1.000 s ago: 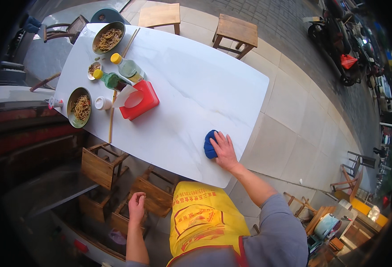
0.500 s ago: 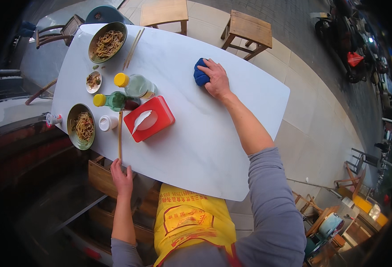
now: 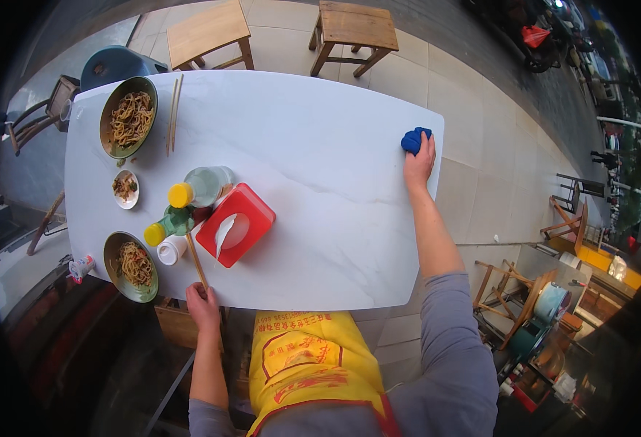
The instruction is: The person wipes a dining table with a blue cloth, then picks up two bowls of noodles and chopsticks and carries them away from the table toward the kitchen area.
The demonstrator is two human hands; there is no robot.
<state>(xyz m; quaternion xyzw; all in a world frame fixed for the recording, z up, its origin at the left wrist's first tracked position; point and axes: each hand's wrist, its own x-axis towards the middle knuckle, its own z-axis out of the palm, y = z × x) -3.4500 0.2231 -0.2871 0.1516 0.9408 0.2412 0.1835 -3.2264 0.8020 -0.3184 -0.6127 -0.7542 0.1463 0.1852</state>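
My right hand (image 3: 420,164) is closed on a bunched blue cloth (image 3: 416,140), pressing it on the white marbled table (image 3: 335,197) near its right edge. At the near edge of the table rests my left hand (image 3: 203,306), its fingers slightly bent and apart. The near end of a pair of wooden chopsticks (image 3: 197,262) lies by its fingertips. Just beyond are a red tissue box (image 3: 251,222), a white lidded cup (image 3: 170,250), a green bottle with a yellow cap (image 3: 176,221) and a clear bottle, also yellow-capped (image 3: 207,185).
Two bowls of noodles, one far (image 3: 132,120) and one near (image 3: 135,264), stand at the left, with a small dish (image 3: 125,188) between them. More chopsticks (image 3: 174,116) lie by the far bowl. A small cup (image 3: 81,268) sits at the left edge. Wooden stools (image 3: 355,28) stand beyond the table.
My right hand has carried the blue cloth across the table to the right edge. My left hand stays at the near edge by the chopsticks. The whole view has shifted.
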